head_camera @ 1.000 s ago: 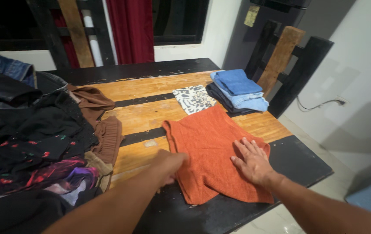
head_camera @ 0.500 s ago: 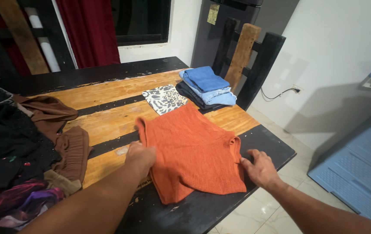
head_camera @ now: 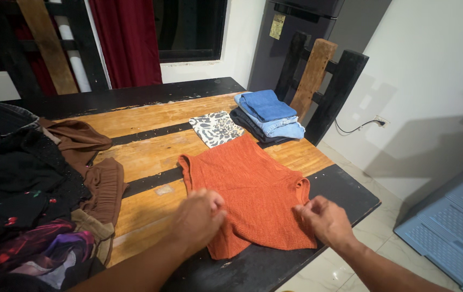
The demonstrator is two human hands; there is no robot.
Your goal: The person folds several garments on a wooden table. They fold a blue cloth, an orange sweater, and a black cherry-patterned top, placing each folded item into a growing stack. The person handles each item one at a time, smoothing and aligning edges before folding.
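An orange knitted top [head_camera: 247, 186] lies spread flat on the wooden table [head_camera: 150, 148], near its front right corner. My left hand [head_camera: 198, 216] pinches the top's near left edge, fingers closed on the fabric. My right hand [head_camera: 324, 220] grips the near right corner of the same top, by the table's dark edge band.
A loose heap of dark and brown clothes [head_camera: 31, 189] covers the table's left side. Behind the top lie a folded leopard-print cloth [head_camera: 216, 128] and a stack of folded jeans [head_camera: 266, 113]. A wooden chair [head_camera: 318, 81] stands at the far right; tiled floor lies beyond the table edge.
My right hand went from lying flat on the top to gripping its near right corner. My left hand slid along the near edge toward the middle and closed on the fabric.
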